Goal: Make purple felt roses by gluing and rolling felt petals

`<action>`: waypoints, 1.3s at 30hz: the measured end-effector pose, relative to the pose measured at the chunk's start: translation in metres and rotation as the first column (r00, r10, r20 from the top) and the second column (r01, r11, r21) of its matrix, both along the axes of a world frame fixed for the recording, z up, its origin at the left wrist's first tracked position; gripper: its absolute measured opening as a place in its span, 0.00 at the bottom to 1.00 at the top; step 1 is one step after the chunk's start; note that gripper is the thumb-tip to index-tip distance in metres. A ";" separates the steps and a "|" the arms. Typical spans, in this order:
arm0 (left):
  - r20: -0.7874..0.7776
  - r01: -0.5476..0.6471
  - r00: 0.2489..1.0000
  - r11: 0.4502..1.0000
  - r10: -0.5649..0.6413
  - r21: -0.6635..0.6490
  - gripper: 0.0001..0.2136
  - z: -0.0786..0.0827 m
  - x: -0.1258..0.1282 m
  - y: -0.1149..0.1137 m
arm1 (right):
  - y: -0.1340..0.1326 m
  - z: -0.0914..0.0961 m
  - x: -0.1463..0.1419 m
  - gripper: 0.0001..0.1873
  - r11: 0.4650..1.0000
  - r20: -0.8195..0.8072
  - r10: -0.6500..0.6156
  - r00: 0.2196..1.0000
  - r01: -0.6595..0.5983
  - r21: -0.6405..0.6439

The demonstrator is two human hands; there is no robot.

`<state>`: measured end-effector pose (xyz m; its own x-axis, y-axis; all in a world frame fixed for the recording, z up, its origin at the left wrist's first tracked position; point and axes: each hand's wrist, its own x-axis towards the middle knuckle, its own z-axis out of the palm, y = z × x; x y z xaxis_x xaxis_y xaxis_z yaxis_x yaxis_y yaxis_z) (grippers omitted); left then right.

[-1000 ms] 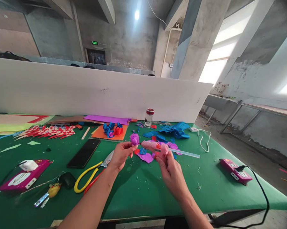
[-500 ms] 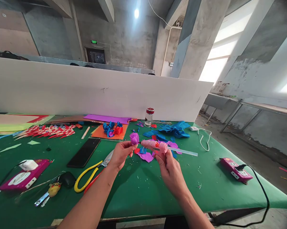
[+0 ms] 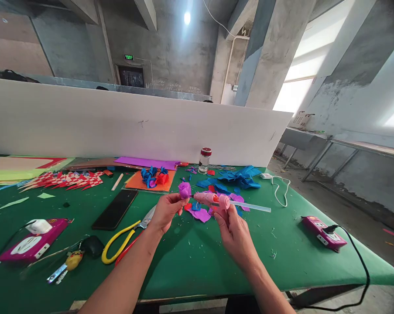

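Between the fingertips of my left hand (image 3: 169, 211) is a small purple paper flower (image 3: 184, 190), pinched at its base. My right hand (image 3: 234, 229) is wrapped around a pink hot glue gun (image 3: 213, 199), whose nozzle points left at the flower's base. Whether the tip touches the flower I cannot tell. A clear glue stick (image 3: 254, 206) juts from the back of the gun. Purple paper petals (image 3: 201, 214) and red and blue pieces lie beneath the gun. Yellow-handled scissors (image 3: 120, 242) lie partly behind my left forearm.
Blue crepe paper (image 3: 242, 178) and a red-capped jar (image 3: 205, 160) stand farther back. Finished-looking paper flowers (image 3: 154, 176) sit on an orange sheet. A phone (image 3: 115, 210), a keychain (image 3: 74, 260) and a power strip (image 3: 33, 244) are at left; another power strip (image 3: 324, 234) is at right.
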<state>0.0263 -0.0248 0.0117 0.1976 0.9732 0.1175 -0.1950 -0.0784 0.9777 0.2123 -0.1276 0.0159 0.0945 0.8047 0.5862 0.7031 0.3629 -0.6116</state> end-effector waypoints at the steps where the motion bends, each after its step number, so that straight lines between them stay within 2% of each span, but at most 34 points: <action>1: 0.000 0.000 1.000 1.000 0.000 -0.002 0.16 0.000 0.000 0.000 | -0.001 0.000 0.001 0.16 1.000 0.004 0.002 1.000 -0.002 -0.006; 10: 0.022 0.012 1.000 1.000 -0.011 -0.013 0.15 -0.002 0.000 0.002 | -0.001 0.003 0.001 0.14 0.999 0.011 -0.037 0.999 0.037 0.004; 20: 0.019 -0.007 1.000 1.000 0.007 -0.016 0.16 -0.002 0.001 0.002 | -0.001 0.000 0.003 0.15 0.999 0.015 -0.049 0.999 0.049 -0.003; 39: -0.009 -0.006 1.000 1.000 0.006 -0.008 0.16 -0.004 0.001 0.004 | 0.002 -0.004 0.003 0.16 0.999 0.026 -0.033 0.999 0.033 0.019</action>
<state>0.0270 -0.0213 0.0080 0.1928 0.9753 0.1077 -0.1862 -0.0714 0.9799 0.2152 -0.1259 0.0118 0.1051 0.7904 0.6036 0.7307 0.3503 -0.5860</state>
